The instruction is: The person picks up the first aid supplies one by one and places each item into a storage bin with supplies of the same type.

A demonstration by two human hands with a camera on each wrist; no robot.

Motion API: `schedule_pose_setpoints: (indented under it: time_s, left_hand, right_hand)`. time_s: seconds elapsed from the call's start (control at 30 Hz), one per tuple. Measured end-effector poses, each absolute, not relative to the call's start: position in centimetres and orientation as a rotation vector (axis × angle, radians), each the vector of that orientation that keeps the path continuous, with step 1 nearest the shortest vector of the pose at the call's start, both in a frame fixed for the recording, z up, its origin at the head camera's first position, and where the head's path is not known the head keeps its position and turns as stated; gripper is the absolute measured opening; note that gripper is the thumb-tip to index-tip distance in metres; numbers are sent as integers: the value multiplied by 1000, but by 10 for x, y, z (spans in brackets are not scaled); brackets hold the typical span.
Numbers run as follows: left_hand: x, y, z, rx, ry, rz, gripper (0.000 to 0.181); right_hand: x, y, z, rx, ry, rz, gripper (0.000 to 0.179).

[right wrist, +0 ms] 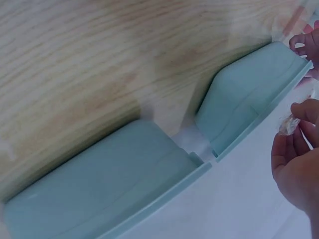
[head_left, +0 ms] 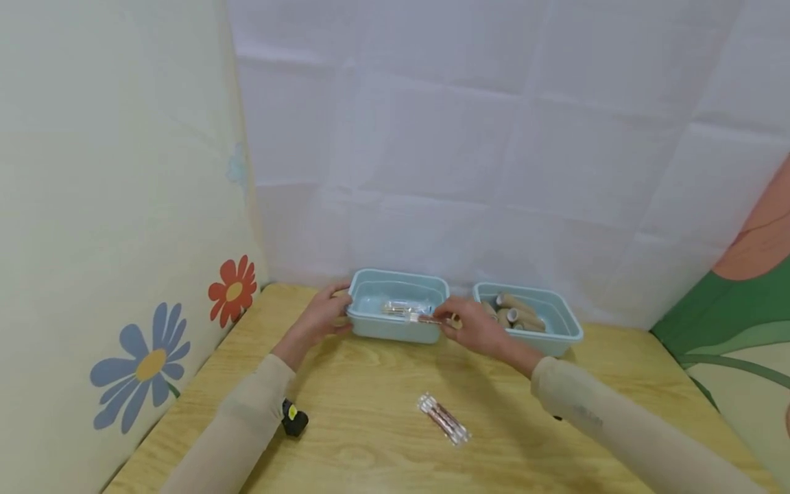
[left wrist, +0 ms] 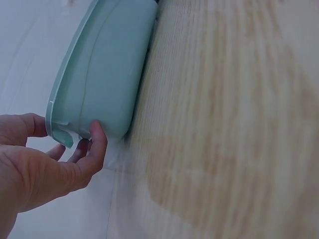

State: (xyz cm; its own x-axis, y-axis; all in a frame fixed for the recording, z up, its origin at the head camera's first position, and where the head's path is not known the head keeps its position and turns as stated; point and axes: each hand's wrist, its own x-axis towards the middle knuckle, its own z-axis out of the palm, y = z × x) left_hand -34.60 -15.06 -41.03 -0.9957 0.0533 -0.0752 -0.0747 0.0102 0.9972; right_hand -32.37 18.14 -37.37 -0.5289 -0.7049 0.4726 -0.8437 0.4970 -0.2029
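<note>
My left hand (head_left: pixel 319 318) grips the left end of a light blue plastic bin (head_left: pixel 395 331). In the left wrist view, its thumb is at the rim (left wrist: pixel 51 107) and its fingers curl under the end. My right hand (head_left: pixel 475 326) pinches one end of a slim clear-wrapped packet (head_left: pixel 427 319), brownish-red and white, over the bin's front right rim. The right wrist view shows the crinkled clear wrapper (right wrist: pixel 288 125) between thumb and fingers. Inside the bin lie clear-wrapped items (head_left: pixel 401 308). A similar packet of slim brownish-red and white sticks (head_left: pixel 444 418) lies on the table.
A second light blue bin (head_left: pixel 564 337) stands to the right, holding several brown cardboard tubes (head_left: pixel 524 315). Both bins are near a white sheet (head_left: pixel 432 171) at the back of the wooden table (head_left: pixel 364 412). A flower-patterned wall (head_left: pixel 148 240) borders the left side.
</note>
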Motion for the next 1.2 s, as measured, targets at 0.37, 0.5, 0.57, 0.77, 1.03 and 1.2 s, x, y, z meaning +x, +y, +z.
schedule_pose_setpoints:
  time_s: [0.37, 0.5, 0.57, 0.77, 1.03, 1.2]
  left_hand:
    - [-346, -152, -410, -9, 2153, 2148, 64]
    - [-346, -153, -411, -6, 2155, 2149, 63]
    - [-346, -152, -412, -5, 2160, 2148, 62]
    - [-347, -152, -412, 2, 2174, 2145, 60]
    - [-347, -151, -412, -15, 2187, 2142, 59]
    - [-346, -151, -410, -17, 2180, 2150, 59]
  right_hand:
    - [-331, 172, -361, 1232, -2529, 608, 18]
    - [-338, 168, -363, 1242, -2524, 646, 18]
    - [-340, 166, -364, 1240, -2523, 658, 18]
    - [-347, 159, -363, 1201, -2539, 658, 18]
    - [-352, 147, -363, 1197, -2562, 695, 21]
    - [-353, 138, -362, 1230, -2561, 693, 22]
